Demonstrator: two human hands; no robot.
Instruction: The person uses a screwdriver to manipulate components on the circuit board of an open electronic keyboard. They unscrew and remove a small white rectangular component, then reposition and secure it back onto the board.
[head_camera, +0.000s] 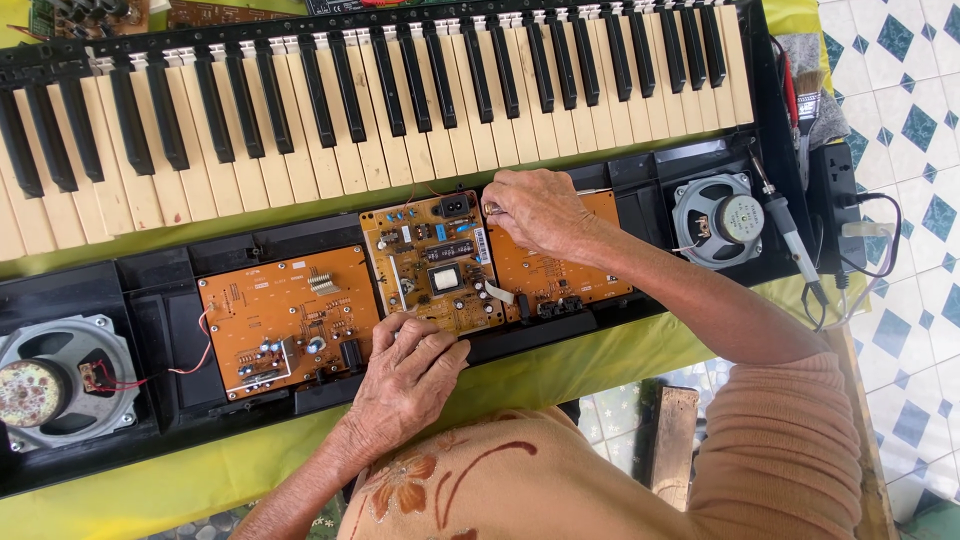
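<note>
Both hands on middle board (432, 262): left hand (408, 375) fingers grip near edge, right hand (538, 210) fingers pinch far corner; long axis runs hand to hand.

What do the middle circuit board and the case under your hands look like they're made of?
Middle circuit board: matte orange-brown laminate, probably a paper-phenolic type, with soldered parts on top. Case: black moulded plastic by its ribs and dull sheen. The left hand rests on the board's near edge, the right hand at its far corner.

Your single head camera looks steeply down, close over the opened keyboard (400, 110), its keys lying farthest from you.
</note>
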